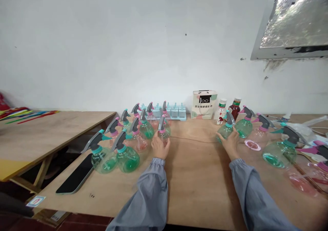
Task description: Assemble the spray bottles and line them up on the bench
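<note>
My left hand is closed round a pink spray bottle with a grey trigger head, at the right edge of a group of green and pink spray bottles. My right hand grips a green spray bottle by its round body, near the middle right of the table. Another green bottle stands just beyond it, and a pink bottle is tilted to its right. On the left, two green bottles are nearest the front.
A black phone lies at the table's left edge. Along the wall are a light blue rack of jars, a paper bag, a white bottle and a dark red bottle. A second table stands left.
</note>
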Motion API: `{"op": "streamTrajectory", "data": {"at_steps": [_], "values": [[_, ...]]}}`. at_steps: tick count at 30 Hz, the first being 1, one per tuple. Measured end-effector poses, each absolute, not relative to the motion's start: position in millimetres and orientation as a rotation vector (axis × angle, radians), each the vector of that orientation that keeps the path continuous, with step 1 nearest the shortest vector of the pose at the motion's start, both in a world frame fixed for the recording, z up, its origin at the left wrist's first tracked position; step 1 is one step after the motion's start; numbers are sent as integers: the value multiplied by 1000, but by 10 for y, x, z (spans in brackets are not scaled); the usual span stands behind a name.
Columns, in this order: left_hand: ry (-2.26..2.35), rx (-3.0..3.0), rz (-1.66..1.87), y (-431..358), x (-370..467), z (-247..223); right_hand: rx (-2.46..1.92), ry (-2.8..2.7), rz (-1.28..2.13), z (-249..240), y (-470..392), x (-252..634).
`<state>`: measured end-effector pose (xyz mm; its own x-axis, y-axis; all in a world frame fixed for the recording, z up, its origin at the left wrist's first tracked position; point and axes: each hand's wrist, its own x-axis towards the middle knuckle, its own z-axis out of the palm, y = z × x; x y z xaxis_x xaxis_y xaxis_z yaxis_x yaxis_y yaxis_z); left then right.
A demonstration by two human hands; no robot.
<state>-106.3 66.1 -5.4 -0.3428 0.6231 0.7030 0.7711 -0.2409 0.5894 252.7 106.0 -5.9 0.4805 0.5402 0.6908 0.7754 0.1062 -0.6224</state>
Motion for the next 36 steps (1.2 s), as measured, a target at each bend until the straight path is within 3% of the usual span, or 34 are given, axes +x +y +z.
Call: {"op": "streamTrajectory", "data": {"at_steps": [9,19,26,31,36], "values": [[-1737,-1770,-1657,659,-957,-125,-1712,-1082,-190,92,1401,2822],[-1549,-1948,-1549,549,-676,-201,-1339,-1055,-267,102,1167,2553],[-1474,-1971,-1452,259,-336,-158,-866,-1815,278,375,475,1409],[-1296,-2120,-1501,176,-341,-113,-822,-1662,545,409,344,1052],[-1752,-1636,-1919,640,-680,254,-882,-1425,836,393,416,1149]]}}
